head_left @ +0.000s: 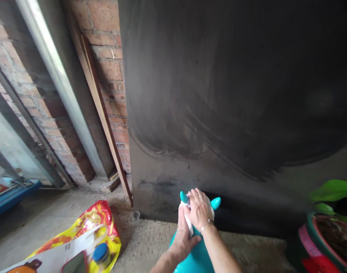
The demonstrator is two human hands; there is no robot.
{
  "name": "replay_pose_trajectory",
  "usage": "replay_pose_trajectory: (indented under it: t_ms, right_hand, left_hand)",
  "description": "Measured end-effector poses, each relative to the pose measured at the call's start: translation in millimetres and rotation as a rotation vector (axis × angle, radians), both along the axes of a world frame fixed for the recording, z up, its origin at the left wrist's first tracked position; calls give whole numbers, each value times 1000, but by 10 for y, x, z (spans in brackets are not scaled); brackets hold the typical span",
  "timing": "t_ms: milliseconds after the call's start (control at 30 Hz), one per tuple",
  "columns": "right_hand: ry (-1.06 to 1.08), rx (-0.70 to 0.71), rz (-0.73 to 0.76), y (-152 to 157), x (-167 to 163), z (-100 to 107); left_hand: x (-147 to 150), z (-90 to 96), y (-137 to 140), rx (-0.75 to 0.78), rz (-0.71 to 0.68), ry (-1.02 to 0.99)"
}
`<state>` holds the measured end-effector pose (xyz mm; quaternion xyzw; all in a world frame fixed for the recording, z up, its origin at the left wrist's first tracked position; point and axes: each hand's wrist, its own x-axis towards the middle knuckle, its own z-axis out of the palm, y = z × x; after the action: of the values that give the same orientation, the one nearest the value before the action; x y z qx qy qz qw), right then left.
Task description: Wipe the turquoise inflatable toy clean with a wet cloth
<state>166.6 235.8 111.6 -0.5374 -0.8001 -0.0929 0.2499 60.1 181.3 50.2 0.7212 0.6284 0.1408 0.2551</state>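
Observation:
A teal toy (194, 256) with two upright horn-like knobs stands low in front of me, at the foot of a black board. Against its upper part lies a white cloth (188, 222), partly hidden by my hands. My left hand (182, 235) presses the cloth on the near left side, its thumb spread toward the right. Over the top, between the knobs, my right hand (198, 208) lies with its fingers together, holding the cloth to the toy; a bracelet circles that wrist.
The large black board (219, 94) leans against a brick wall (105, 22). A wooden plank (102, 110) tilts beside it. At left lie a red-and-yellow bag (105, 212), a blue-capped jar (101, 253) and a phone-like object (75, 263). A potted plant (329, 235) stands right.

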Motion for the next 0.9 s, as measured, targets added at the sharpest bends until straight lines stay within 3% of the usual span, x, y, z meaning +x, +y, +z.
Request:
replay_pose_trajectory:
  t_ms: [67, 167, 267, 333, 400, 567, 633, 733, 900]
  right_hand:
    - [35, 60, -27, -249, -11, -232]
    - [168, 141, -124, -652, -18, -828]
    - [463, 116, -312, -860, 43, -1437]
    - [597, 21, -367, -858, 135, -1620]
    - [666, -78, -302, -774, 234, -1536]
    - [865, -177, -247, -446, 339, -669]
    - [925, -192, -195, -318, 348, -452]
    - [905, -186, -193, -192, 363, -484]
    - [787, -151, -338, -325, 339, -931]
  left_hand:
    - [21, -175, -172, -14, -14, -8]
    - [40, -461, -443, -120, 31, 92]
    - [28, -608, -601, -137, 66, 141]
    - [12, -609, -611, -143, 28, 160]
    - [10, -555, -557, -146, -13, 163]
    - [109, -276, -341, -70, -81, 57]
    - [163, -149, -293, -92, -64, 24]
    - [205, -26, -273, -112, -44, 2]
    - [156, -39, -311, -112, -97, 37]
